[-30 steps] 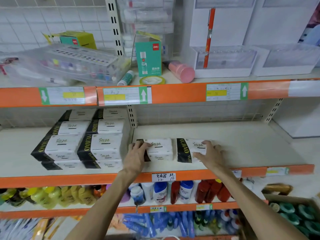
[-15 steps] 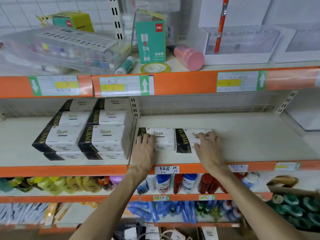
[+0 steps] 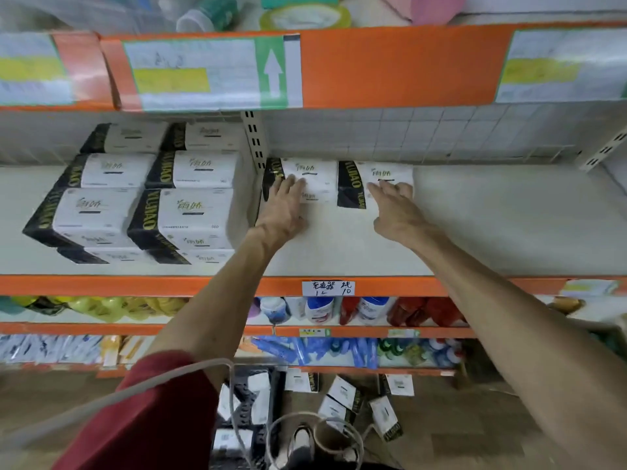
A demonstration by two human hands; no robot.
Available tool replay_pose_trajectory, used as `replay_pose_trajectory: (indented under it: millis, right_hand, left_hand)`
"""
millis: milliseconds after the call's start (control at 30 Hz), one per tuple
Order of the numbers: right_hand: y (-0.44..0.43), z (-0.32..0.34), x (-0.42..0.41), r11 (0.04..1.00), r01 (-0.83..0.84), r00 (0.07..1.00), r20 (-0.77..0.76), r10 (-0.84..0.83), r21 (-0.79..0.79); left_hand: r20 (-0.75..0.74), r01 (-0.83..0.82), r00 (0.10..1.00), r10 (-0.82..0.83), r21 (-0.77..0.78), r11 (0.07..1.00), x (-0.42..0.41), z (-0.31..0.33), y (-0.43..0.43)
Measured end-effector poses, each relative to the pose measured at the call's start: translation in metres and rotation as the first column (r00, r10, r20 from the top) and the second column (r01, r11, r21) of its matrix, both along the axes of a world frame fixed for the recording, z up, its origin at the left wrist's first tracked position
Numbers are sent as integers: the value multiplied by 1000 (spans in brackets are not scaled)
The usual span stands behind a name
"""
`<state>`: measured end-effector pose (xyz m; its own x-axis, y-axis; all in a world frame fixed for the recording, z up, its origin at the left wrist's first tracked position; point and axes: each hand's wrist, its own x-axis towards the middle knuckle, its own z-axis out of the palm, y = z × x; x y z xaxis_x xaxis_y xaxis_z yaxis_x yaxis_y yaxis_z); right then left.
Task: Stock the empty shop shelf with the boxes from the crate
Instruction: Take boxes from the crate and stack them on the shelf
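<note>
1. In the centre of the frame, the left box point(image 3: 319, 171) and the right box point(image 3: 390, 171) sit side by side, deep on the pale shelf point(image 3: 509, 215).
2. The left hand point(image 3: 283, 205) lies flat on the left box, fingers straight and together.
3. The right hand point(image 3: 393, 206) touches the right box, fingers straight and slightly apart.
4. Stacked boxes point(image 3: 190, 212) stand centre left.
5. The crate point(image 3: 244, 401) is at bottom centre.

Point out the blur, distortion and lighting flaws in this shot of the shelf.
Head view: the tape roll at the top edge is smeared with blur; head view: the handwritten tag is legible; head view: the wide lens makes the right upright lean outward; head view: light is flat, no hard shadows.
</note>
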<state>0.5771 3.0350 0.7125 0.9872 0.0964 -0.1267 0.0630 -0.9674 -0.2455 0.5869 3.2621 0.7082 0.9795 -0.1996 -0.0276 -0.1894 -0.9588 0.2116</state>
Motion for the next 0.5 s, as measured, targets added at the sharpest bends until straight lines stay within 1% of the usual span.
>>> replay_pose_trajectory:
  millis: [33,100,200,333,467,500]
  right_hand:
    - [0,1,8,1000,-7,1000,-4,7,-6]
    - [-1,3,23,1000,-19,1000,-8,19,-9]
    - [0,5,41,1000,-15,999,-28,15,-22]
    - [1,5,57,999,-17,999,-49,16,-34]
    - [-6,8,62,999,-45,996,-79,43,-21]
    - [-7,9,57,999,-50,996,-69,49,-7]
  left_hand:
    - [-19,8,1000,-8,11,1000,8,0,1]
    - [-47,23,999,-24,-16,1000,22,-1,4]
    - [-122,-7,993,1,-53,999,36,0,4]
    - [-139,-11,990,9,-12,1000,47,5,-4]
    - [-171,-45,985,38,-36,998,52,10,-5]
    - [-157,-49,987,43,-32,998,47,9,-4]
